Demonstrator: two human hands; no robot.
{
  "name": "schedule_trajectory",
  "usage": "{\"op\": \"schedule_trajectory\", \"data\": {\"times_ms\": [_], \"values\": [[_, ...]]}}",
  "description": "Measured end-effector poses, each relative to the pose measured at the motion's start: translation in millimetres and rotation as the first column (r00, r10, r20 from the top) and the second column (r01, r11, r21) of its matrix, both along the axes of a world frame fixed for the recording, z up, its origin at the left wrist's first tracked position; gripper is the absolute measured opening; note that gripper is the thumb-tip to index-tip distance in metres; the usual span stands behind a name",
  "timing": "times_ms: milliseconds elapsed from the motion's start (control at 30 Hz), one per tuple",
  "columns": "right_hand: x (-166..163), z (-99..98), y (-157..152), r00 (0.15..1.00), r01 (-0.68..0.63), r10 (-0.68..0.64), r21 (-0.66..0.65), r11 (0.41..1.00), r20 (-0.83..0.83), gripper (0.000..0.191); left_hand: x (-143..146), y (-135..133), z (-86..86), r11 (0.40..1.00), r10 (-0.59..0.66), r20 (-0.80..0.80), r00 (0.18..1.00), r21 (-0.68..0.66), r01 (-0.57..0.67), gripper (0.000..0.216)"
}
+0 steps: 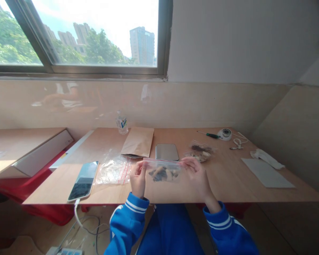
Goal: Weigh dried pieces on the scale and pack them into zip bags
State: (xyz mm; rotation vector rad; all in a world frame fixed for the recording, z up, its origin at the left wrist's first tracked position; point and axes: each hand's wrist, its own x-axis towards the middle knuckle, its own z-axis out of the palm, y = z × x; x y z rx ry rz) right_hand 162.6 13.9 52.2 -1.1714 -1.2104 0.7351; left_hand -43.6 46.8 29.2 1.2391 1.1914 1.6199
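Observation:
I hold a small clear zip bag (pixel 163 172) with dark and pale pieces inside, just above the near edge of the wooden table (pixel 223 177). My left hand (pixel 138 177) pinches its left top corner. My right hand (pixel 196 173) pinches the right top corner. Both hands are closed on the bag's red-striped seal. A pile of empty clear zip bags (pixel 113 170) lies just left of my left hand. Beyond my right hand sits another clear bag with mixed pieces (pixel 200 151).
A phone (pixel 83 180) on a white cable lies at the left. A brown paper pouch (pixel 138 141), a small scale (pixel 167 151) and a water bottle (pixel 121 123) stand behind. A screwdriver (pixel 208 135), a round white device (pixel 224 134), a grey sheet (pixel 267 173) and a tissue (pixel 266 157) lie right.

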Motion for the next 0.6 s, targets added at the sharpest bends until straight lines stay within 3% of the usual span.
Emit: {"op": "schedule_trajectory", "data": {"times_ms": [133, 300, 500, 600], "values": [[-4.3, -26.0, 9.4, 0.991, -0.089, 0.080, -0.081, 0.993, -0.110, 0.037, 10.8, 4.2, -26.3, 0.994, -0.042, 0.233, 0.972, -0.091, 0.065, 0.036], [-9.0, -68.0, 11.2, 0.992, -0.122, 0.114, -0.192, 0.974, -0.049, 0.042, 10.5, 8.9, -55.3, 0.961, -0.071, 0.403, 0.912, -0.218, 0.171, 0.041], [-17.6, -62.2, 8.5, 0.993, -0.016, 0.001, -0.132, 0.991, -0.116, 0.036, 7.1, 7.6, -54.3, 0.940, -0.146, 0.401, 0.904, -0.229, 0.253, 0.041], [-20.2, -63.0, 13.2, 0.989, 0.097, -0.107, -0.098, 0.990, -0.098, 0.038, 6.8, 8.0, -55.3, 0.949, -0.126, 0.346, 0.930, -0.231, 0.214, 0.041]]}}
